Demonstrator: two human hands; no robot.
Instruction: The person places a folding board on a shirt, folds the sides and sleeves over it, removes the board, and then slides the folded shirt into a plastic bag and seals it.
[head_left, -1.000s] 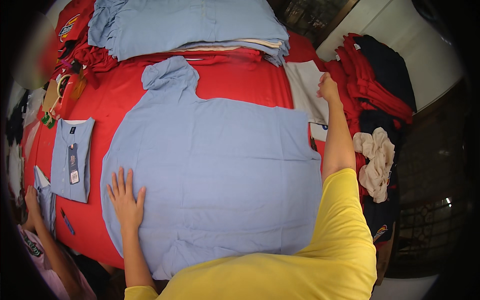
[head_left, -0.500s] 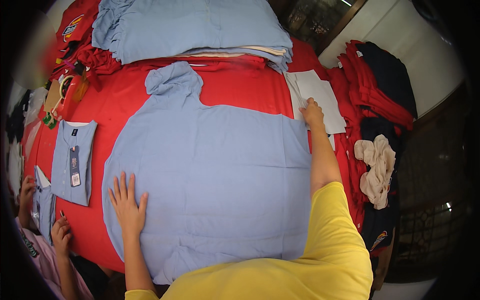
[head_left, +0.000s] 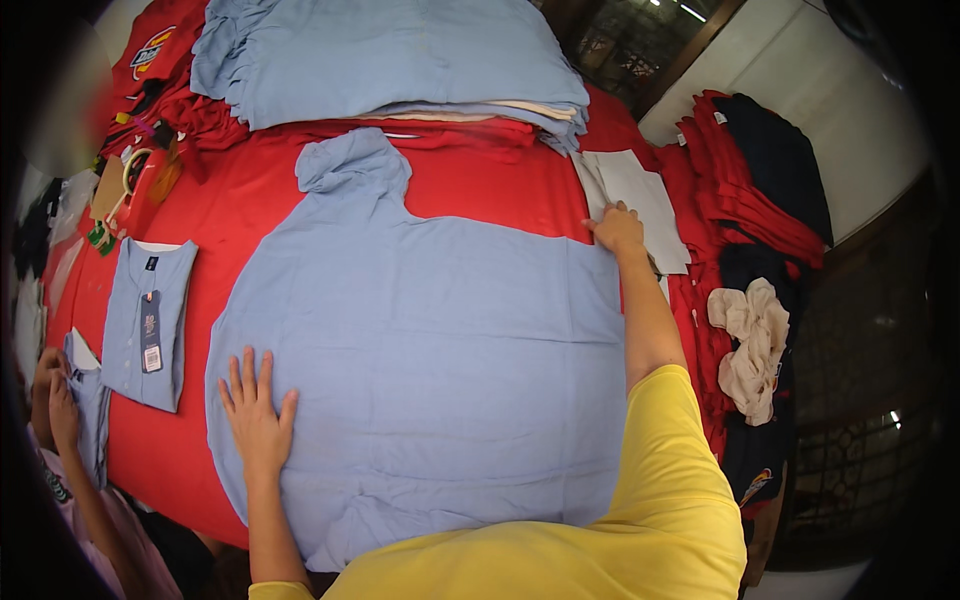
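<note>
A light blue garment [head_left: 430, 330] lies spread over the red-covered table, with a bunched end at its far left side. My left hand [head_left: 261, 420] rests flat on its left part, fingers spread. At the garment's far right edge, my right hand [head_left: 618, 231] is bent over the near left edge of a small stack of white sheets [head_left: 655, 215]. Its fingers are curled at a sheet's edge, and the fingertips partly hide what they grip. A greyish layer shows along the stack's left side.
A thick pile of blue garments [head_left: 400, 60] lies at the back. On the left are a folded blue shirt [head_left: 145, 330] with a dark tag, and another person's hands [head_left: 58, 395] at a second one. Red and navy clothes [head_left: 760, 170] and a crumpled beige cloth [head_left: 752, 350] lie right.
My right hand has shifted slightly left along the white sheets' edge. My left hand stays put. The other person's hands have come together over the folded garment at the left.
</note>
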